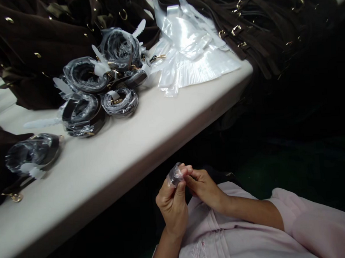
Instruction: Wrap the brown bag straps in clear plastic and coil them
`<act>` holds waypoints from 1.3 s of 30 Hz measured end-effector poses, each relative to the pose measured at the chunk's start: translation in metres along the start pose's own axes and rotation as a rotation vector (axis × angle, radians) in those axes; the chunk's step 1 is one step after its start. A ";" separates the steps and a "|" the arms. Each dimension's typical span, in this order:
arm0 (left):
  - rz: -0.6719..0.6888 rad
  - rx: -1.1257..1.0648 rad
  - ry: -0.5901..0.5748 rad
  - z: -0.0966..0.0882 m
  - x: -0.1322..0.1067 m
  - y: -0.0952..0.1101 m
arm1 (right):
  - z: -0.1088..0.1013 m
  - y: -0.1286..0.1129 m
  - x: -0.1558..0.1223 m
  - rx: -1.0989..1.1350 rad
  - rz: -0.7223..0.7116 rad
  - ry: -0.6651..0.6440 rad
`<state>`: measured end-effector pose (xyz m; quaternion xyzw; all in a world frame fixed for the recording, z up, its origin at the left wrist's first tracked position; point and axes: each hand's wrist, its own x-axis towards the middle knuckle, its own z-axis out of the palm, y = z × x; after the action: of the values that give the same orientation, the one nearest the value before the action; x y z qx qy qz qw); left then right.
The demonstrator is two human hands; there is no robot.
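Over my lap, beyond the table edge, my left hand is closed on a small crumpled piece of clear plastic wrap. The wrap looks dark in places, and whether something lies inside it cannot be made out. My right hand meets the left at the fingertips, its thumb and fingers pinched together beside the wrap. What that pinch holds is hidden. On the table, several coiled dark straps in clear wrap lie in a group, with white toothed ties and gold clasps. Another wrapped coil sits nearer on the left.
A pale covered table runs diagonally across the view. Clear plastic bags are fanned out near its far corner. Dark brown bags with gold fittings stand at the back left. Brown straps with gold buckles hang over the far right edge.
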<state>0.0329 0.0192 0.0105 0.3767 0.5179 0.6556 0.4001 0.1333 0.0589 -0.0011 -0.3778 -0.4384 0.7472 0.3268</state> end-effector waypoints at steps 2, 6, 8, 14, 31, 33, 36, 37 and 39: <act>0.052 0.013 0.001 0.003 0.004 0.003 | 0.003 0.000 -0.004 0.037 0.041 -0.084; -0.017 -0.171 0.129 0.013 0.020 0.017 | 0.007 -0.003 -0.013 0.020 0.030 -0.149; -0.012 -0.229 0.189 0.015 0.027 0.020 | 0.007 -0.005 -0.015 -0.003 0.005 -0.156; 0.092 -0.034 0.185 -0.001 0.031 0.004 | 0.001 -0.003 -0.006 0.066 0.054 -0.166; 0.844 0.618 -0.624 -0.023 0.029 -0.003 | -0.001 0.005 -0.003 0.040 0.237 0.020; 0.812 0.596 -0.637 -0.027 0.029 -0.002 | 0.000 0.008 -0.005 0.006 0.212 -0.050; 0.642 0.457 -0.455 -0.025 0.026 -0.001 | 0.004 0.006 -0.009 0.011 0.123 -0.144; 0.592 0.419 -0.370 -0.023 0.024 -0.001 | 0.005 0.004 -0.011 0.009 0.098 -0.161; 0.547 0.399 -0.220 -0.019 0.023 0.000 | 0.007 -0.002 -0.013 -0.022 0.073 -0.184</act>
<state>0.0070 0.0332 0.0085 0.6403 0.4696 0.5799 0.1819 0.1338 0.0462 0.0070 -0.3271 -0.4604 0.7853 0.2536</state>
